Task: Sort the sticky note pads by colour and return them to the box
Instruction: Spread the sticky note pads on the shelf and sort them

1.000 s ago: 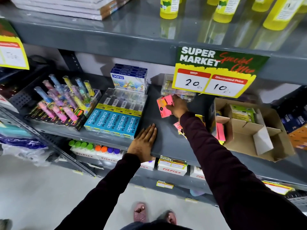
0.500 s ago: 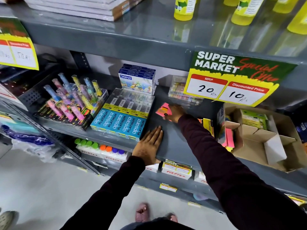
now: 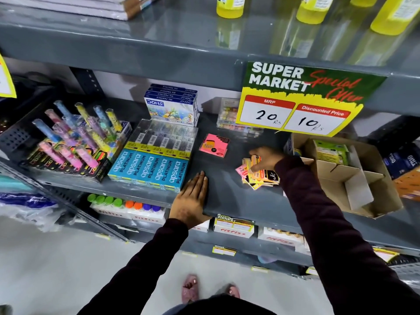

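Observation:
A pink sticky note pad [image 3: 214, 145] lies flat and alone on the grey shelf [image 3: 227, 192], right of the pencil boxes. A loose pile of yellow, pink and orange pads [image 3: 261, 176] lies further right, beside the open cardboard box [image 3: 363, 192]. My right hand [image 3: 264, 156] rests on top of that pile with fingers curled onto the pads; whether it grips one is unclear. My left hand [image 3: 193, 198] lies flat, palm down, on the shelf's front edge, holding nothing. The box has cardboard dividers and green pads [image 3: 330, 152] in its back compartment.
Blue Apsara pencil boxes [image 3: 150, 169] and a Doms box [image 3: 171, 105] sit left of the pink pad. A rack of coloured tubes [image 3: 75, 142] stands far left. A price sign [image 3: 300, 98] hangs from the shelf above. Clear packs [image 3: 229, 119] sit at the back.
My right hand set the pink pad down on the shelf, let go, and moved right onto the pile of pads. My left hand stayed flat on the shelf edge.

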{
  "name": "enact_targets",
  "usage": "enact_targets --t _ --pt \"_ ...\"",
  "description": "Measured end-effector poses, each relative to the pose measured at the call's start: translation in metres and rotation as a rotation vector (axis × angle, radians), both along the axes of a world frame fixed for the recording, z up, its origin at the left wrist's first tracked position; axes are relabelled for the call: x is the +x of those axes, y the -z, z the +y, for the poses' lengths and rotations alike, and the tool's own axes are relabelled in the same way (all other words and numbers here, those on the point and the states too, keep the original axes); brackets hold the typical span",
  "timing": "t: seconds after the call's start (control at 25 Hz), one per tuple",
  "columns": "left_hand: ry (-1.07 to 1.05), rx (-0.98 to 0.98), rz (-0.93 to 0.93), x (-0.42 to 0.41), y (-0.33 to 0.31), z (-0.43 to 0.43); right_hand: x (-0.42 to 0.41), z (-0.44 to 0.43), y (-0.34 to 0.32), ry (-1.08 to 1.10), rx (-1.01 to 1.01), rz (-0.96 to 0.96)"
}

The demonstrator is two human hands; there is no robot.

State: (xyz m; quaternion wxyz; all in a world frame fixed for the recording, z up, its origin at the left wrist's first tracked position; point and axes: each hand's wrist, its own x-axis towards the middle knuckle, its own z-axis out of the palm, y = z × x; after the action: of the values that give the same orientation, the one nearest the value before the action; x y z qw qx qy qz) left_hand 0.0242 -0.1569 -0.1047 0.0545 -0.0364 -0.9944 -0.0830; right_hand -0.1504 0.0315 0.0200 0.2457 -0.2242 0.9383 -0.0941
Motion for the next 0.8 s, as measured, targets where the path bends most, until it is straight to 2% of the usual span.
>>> enact_targets --t 0.2,0.28,0.44,0.64,0.8 --pt "0.009 -0.018 0.053 0.006 0.006 -0.004 0.014 0.011 -0.006 -0.036 0.021 -0.046" --pt "0.037 -0.041 0.114 0.007 0.009 -0.006 0.015 0.015 -0.006 -0.06 0.081 -0.008" --pt "0.023 -0.04 0.093 0.009 0.009 -0.006 0.017 0.014 -0.003 -0.089 0.146 0.14" --pt "0.01 -0.033 0.083 0.01 0.007 -0.005 0.02 0.002 -0.009 -0.068 -0.054 0.313" --pt "0.011 -0.026 0.082 0.011 0.005 -0.004 0.008 -0.001 -0.017 0.006 -0.23 0.262"
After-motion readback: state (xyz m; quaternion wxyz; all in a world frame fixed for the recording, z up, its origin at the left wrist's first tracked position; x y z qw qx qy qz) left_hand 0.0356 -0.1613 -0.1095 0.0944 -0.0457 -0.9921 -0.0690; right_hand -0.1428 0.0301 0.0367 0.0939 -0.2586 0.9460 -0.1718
